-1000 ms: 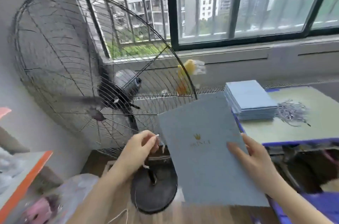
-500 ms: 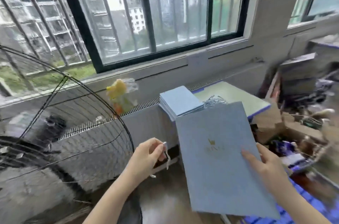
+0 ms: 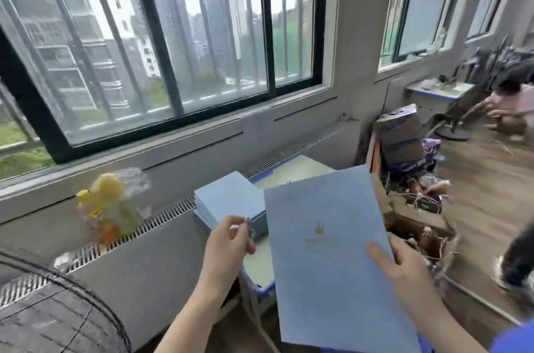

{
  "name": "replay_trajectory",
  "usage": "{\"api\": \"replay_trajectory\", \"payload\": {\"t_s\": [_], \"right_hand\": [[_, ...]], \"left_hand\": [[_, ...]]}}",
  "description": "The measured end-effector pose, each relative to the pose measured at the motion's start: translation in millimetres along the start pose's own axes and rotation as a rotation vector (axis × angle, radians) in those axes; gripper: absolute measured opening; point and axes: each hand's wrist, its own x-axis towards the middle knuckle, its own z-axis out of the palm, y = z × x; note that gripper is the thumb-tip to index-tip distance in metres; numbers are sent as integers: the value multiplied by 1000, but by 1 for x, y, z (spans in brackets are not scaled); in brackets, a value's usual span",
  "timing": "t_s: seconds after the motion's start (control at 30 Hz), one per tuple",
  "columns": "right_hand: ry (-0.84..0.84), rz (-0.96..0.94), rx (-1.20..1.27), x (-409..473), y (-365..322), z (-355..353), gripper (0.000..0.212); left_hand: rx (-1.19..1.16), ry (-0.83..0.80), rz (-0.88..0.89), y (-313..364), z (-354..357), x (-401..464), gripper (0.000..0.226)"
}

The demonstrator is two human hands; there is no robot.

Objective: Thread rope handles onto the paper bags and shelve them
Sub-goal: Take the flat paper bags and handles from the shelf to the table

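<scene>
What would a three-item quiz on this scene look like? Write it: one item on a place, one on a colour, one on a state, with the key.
1. Where is the stack of flat bags?
A. on the table by the window
B. on the floor
C. on the fan

2. What colour is the crown on the held bag?
A. red
B. gold
C. black

3. What is the left hand doing?
A. lying flat on the table
B. pinching a rope end
C. gripping the fan

Key: 1 A, the stack sits on the table below the sill. 2 B, the crown shows gold on blue. 3 B, its fingers pinch the rope end, while the right hand holds the bag.
</scene>
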Motion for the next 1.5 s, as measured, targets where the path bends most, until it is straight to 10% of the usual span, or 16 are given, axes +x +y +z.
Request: {"api": "replay_trajectory", "payload": {"t_s": [0.7, 1.5], "right_hand": [[212, 2, 39, 159, 38, 27, 9], [-411, 284, 217, 512, 148, 105, 26]], "left_hand": [[7, 26, -53, -16, 26, 151, 21], [209, 215, 17, -57, 84, 390, 20]]}}
